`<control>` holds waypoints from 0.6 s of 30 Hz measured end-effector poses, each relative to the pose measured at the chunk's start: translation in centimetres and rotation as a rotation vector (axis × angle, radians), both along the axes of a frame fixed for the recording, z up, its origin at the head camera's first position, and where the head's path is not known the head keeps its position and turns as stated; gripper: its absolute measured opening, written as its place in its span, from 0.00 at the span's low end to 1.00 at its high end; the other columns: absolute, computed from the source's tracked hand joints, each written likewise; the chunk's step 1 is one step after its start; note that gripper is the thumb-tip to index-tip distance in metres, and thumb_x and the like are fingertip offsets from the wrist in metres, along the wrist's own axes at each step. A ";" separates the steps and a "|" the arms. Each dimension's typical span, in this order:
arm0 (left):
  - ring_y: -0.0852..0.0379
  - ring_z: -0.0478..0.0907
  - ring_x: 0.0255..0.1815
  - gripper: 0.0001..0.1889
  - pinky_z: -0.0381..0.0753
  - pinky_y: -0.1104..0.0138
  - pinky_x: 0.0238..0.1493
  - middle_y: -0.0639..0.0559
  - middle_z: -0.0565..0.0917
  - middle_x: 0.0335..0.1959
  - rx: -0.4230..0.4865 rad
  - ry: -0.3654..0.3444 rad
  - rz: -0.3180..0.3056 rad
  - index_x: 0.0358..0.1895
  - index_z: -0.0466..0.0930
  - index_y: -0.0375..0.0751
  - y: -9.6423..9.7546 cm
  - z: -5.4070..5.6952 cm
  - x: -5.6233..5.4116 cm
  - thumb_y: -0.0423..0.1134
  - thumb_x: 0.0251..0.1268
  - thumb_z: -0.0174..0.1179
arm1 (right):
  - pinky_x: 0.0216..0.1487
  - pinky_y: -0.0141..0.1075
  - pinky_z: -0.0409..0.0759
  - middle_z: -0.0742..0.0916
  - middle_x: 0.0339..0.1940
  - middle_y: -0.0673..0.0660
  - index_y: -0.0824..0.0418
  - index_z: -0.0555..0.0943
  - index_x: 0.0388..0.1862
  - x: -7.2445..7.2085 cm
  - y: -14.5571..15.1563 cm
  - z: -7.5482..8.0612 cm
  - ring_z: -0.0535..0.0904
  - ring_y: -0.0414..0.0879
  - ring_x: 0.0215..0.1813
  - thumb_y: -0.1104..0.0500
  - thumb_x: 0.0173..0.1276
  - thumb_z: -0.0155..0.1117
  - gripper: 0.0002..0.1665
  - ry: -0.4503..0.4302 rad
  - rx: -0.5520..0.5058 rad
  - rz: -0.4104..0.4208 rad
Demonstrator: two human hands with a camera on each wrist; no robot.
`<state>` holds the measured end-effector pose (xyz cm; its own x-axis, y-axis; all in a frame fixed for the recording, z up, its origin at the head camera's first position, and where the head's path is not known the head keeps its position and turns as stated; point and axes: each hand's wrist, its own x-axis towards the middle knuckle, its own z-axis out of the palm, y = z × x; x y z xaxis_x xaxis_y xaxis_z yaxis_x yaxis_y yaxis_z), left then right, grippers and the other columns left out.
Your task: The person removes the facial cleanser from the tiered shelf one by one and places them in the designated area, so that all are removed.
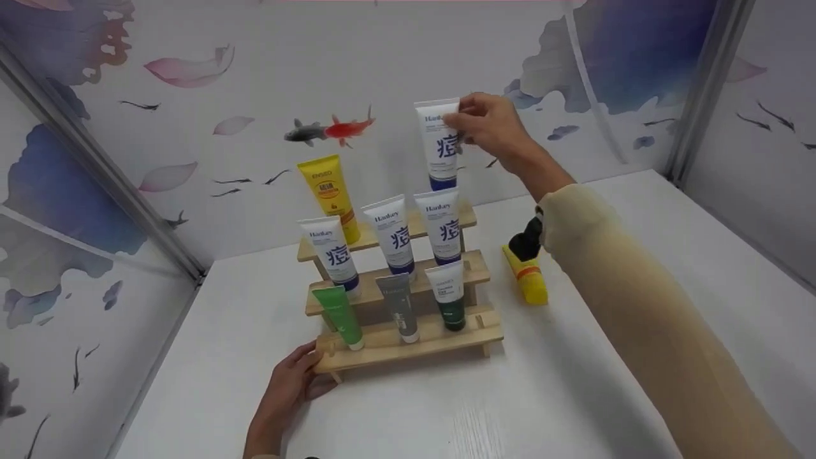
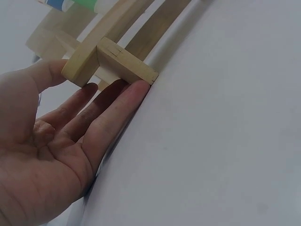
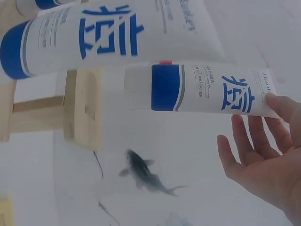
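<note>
My right hand (image 1: 494, 127) pinches the crimped top corner of a white and blue Hankey tube (image 1: 437, 153), upright at the right of the top tier. In the right wrist view this tube (image 3: 207, 89) shows a white cap, with the tier's end below it. My left hand (image 1: 287, 389) holds the lower left end of a three-tier wooden rack (image 1: 408, 354). In the left wrist view the thumb lies on the shelf's end and the fingers reach under to the rack's leg (image 2: 127, 63).
A yellow tube (image 1: 328, 191) stands on the top tier's left. The middle tier bears three white and blue tubes (image 1: 392, 239). Green (image 1: 341, 315), grey (image 1: 398, 309) and white-green (image 1: 447, 293) tubes stand on the bottom tier. Another yellow tube (image 1: 532, 280) lies right of the rack.
</note>
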<state>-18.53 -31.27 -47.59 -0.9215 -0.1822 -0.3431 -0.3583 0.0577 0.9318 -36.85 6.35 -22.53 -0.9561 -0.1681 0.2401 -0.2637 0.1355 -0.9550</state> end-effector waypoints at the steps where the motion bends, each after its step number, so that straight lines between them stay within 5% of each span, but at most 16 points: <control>1: 0.46 0.81 0.62 0.27 0.89 0.56 0.53 0.30 0.69 0.72 0.001 0.000 -0.001 0.75 0.61 0.36 0.0 0.0 0.0 0.42 0.80 0.46 | 0.71 0.44 0.77 0.82 0.63 0.59 0.59 0.76 0.63 -0.1 0.6 -0.1 0.81 0.52 0.59 0.53 0.74 0.62 0.22 -0.004 0.000 -0.010; 18: 0.43 0.79 0.65 0.26 0.89 0.55 0.53 0.30 0.68 0.73 -0.013 -0.025 0.005 0.76 0.61 0.38 0.1 0.2 0.0 0.43 0.80 0.45 | 0.73 0.50 0.76 0.77 0.69 0.60 0.57 0.71 0.69 -1.4 9.1 -3.5 0.78 0.54 0.64 0.48 0.75 0.60 0.29 -0.108 0.053 -0.145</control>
<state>-18.52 -31.16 -47.41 -0.9118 -0.1919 -0.3632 -0.3815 0.0679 0.9219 -38.23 15.43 -26.03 -0.9909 -0.0365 0.1293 -0.1342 0.2157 -0.9672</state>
